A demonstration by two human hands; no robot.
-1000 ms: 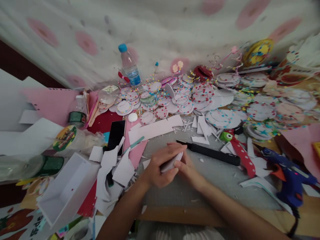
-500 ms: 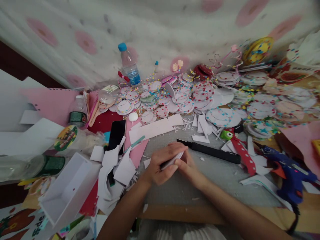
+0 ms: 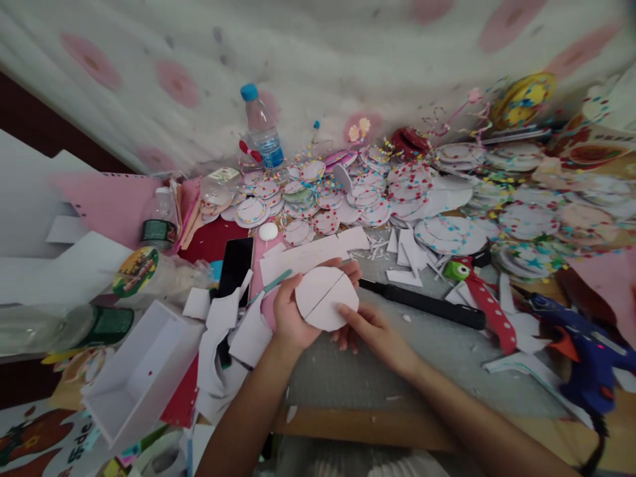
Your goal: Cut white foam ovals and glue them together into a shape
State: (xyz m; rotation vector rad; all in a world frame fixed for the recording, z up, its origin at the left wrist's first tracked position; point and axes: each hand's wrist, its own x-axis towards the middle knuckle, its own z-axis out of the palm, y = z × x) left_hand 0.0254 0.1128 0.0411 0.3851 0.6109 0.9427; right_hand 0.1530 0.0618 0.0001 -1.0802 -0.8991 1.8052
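A round white foam-board or card disc (image 3: 322, 295) with a dark straight line across its face lies over the palm of my left hand (image 3: 291, 318), whose thumb and fingers curl round its edge. My right hand (image 3: 380, 334) grips the disc's lower right rim, thumb on top and fingers beneath. Both hands are above the grey cutting mat (image 3: 342, 384). Just right of them a black utility knife (image 3: 427, 306) rests on the mat, its tip close to the disc. Whether the disc is one layer or several I cannot tell.
Piles of decorated white discs (image 3: 368, 192) line the back. A blue glue gun (image 3: 581, 358) stands at right, beside a red dotted ribbon (image 3: 489, 305). Paper scraps (image 3: 223, 331), a phone (image 3: 236, 265) and a white box (image 3: 144, 377) crowd the left. A bottle (image 3: 263, 129) stands behind.
The disc, earlier held edge-on between both hands, now lies face up. My left palm has turned upward beneath it, and my right hand has shifted to its lower right rim.
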